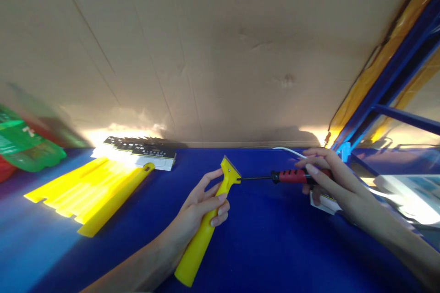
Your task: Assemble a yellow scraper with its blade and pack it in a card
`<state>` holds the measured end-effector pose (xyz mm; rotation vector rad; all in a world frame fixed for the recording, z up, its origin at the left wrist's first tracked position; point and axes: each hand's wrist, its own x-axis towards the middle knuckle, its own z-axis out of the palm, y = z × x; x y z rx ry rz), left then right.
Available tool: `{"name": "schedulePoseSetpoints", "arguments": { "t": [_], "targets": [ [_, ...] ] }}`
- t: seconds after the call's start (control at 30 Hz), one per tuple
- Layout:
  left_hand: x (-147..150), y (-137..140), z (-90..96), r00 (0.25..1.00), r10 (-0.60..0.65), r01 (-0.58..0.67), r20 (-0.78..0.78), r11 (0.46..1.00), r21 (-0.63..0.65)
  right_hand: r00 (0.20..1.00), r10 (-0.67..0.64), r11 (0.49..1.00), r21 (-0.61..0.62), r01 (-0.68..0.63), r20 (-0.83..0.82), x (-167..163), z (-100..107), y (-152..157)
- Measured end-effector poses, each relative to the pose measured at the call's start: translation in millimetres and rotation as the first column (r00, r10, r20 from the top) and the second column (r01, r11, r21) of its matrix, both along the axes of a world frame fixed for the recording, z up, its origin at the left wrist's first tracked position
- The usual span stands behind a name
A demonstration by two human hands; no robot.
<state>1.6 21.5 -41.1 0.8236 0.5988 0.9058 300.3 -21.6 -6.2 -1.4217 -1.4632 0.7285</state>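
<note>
My left hand is wrapped round the yellow handle of a scraper, its wide head tilted up and to the right. In my right hand is a screwdriver with a red and black grip, held level by the fingers. Its thin dark shaft points left, and the tip meets the right side of the scraper head, at or close to a screw there. Partly hidden below my right hand lies a small white and black packet.
Several yellow scrapers with black and white card sleeves lie fanned at left on the blue table. A green bottle is at far left. Cardboard stands behind. At right are a blue metal frame, a white cable and a white box.
</note>
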Motion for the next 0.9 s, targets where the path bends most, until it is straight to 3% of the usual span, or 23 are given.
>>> {"name": "schedulePoseSetpoints", "arguments": {
  "t": [0.17, 0.3, 0.37, 0.57, 0.77, 0.9],
  "targets": [
    [-5, 5, -1.4, 0.999, 0.023, -0.021, 0.046, 0.999, -0.04, 0.995, 0.101, 0.993, 0.064, -0.101, 0.0, -6, 4, -2],
    [-10, -1, -2.0, 0.999, 0.011, -0.008, 0.053, 0.997, -0.074, 0.996, -0.078, 0.997, 0.007, 0.077, 0.034, -16, -6, 2],
    [-13, -3, -2.5, 0.999, 0.013, -0.01, 0.04, 0.998, -0.069, 0.995, -0.094, 0.995, -0.011, 0.094, 0.021, -17, -9, 3],
    [-19, 1, -4.4, 0.997, 0.069, -0.069, 0.04, 0.997, -0.021, 0.985, 0.127, 0.992, 0.027, -0.125, -0.114, -20, -6, 2],
    [-18, -1, -7.6, 1.0, -0.003, 0.003, 0.02, 1.0, 0.0, 0.992, -0.123, 0.992, 0.001, 0.123, -0.032, -25, -10, 8],
    [-17, 1, -9.4, 0.999, 0.009, -0.009, 0.042, 1.0, 0.003, 0.995, -0.018, 1.0, -0.016, 0.017, -0.094, -19, -10, 7]
  ]
}}
